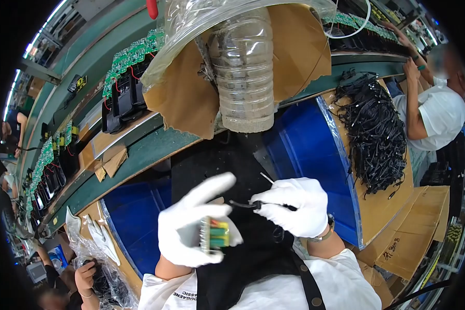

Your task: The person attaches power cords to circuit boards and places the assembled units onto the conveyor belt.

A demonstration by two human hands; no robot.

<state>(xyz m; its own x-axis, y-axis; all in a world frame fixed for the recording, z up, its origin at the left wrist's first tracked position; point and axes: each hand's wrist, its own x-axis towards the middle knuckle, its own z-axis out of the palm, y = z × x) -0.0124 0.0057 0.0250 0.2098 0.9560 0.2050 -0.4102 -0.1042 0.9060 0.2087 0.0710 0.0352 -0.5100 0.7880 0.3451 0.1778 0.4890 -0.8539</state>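
Observation:
My left hand (178,230), in a white glove, holds a small circuit board (205,235) with green and yellow components against its palm. The thumb and index finger are spread apart above the board. My right hand (297,206), also gloved in white, pinches a black cable (256,205) whose thin end points toward my left hand. A loop of that cable (278,235) hangs below the right hand. Both hands are over my black apron (243,160), a short distance apart.
A cut plastic bottle (245,77) stands ahead among cardboard. Green circuit boards (132,57) and black casings (124,101) line the bench at left. Black cables (374,134) are heaped at right, beside a blue bin (315,160). Another person (434,111) is at far right.

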